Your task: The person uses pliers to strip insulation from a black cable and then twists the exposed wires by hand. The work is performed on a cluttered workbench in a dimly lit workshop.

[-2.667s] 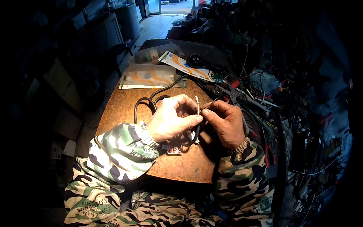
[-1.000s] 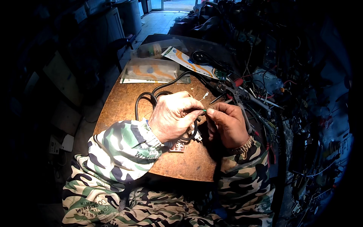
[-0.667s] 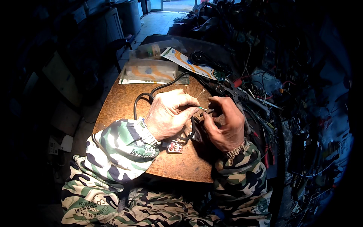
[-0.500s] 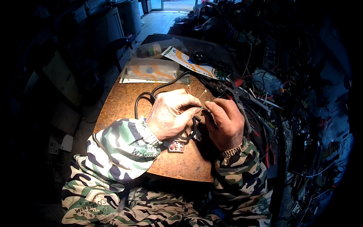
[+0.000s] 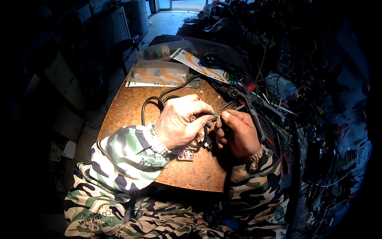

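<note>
Green insulation marks a thin wire (image 5: 215, 115) held over the worktop (image 5: 127, 103), its pale end pointing toward three o'clock. Thumb and forefinger of the left hand (image 5: 180, 122) pinch the green part from the nine o'clock side; the right hand (image 5: 240, 133) meets it from three o'clock, thumb and forefinger closed on the pale tip, its other fingers curled below. Camouflage sleeves cover both forearms.

Taking the wire as the dial's centre, a thick black cable (image 5: 143, 113) lies looped toward nine o'clock, partly hidden by the left hand. Near seven o'clock sits a small red-and-white part (image 5: 186, 154), flat on the wood near the sleeve. Clear plastic packaging (image 5: 159, 73) rests at ten o'clock, and a white card with orange waves (image 5: 201, 67) lies slanted around half past eleven. Just past two o'clock is a grey hand tool (image 5: 253, 101), its handles spread; pliers with red handles (image 5: 284, 164) lie toward four.
</note>
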`<state>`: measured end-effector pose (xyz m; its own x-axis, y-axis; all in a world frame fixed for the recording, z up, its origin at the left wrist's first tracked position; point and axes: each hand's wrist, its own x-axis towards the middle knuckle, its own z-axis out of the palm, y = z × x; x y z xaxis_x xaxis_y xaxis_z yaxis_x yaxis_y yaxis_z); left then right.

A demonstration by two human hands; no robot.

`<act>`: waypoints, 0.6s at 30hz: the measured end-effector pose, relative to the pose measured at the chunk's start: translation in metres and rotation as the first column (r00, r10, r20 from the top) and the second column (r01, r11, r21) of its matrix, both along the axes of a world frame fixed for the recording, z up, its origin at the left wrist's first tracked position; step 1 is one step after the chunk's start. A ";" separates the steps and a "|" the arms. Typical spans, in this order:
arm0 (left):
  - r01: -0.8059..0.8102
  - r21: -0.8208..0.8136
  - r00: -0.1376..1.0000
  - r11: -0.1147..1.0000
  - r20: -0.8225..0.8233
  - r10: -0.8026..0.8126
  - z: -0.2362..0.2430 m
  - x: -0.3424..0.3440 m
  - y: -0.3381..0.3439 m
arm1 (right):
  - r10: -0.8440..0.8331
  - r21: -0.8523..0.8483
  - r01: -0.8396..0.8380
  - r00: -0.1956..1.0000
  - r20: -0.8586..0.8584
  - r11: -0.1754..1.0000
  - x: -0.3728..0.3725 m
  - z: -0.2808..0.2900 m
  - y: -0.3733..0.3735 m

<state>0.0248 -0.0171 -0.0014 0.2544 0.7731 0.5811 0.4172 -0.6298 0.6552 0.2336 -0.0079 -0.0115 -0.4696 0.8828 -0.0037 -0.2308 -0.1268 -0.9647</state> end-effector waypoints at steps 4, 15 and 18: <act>-0.019 -0.068 0.999 0.997 0.032 0.021 0.001 -0.005 -0.001 | -0.732 0.971 -0.036 0.651 0.202 0.235 -0.014 0.001 -0.005; 0.012 -0.098 0.999 0.995 0.049 -0.007 0.001 -0.003 0.001 | -0.584 0.857 0.088 0.766 0.267 0.508 -0.015 0.002 -0.009; 0.022 -0.135 0.999 0.991 0.041 -0.017 0.004 0.000 -0.002 | -0.153 0.199 0.130 0.983 0.103 0.971 -0.008 -0.005 -0.003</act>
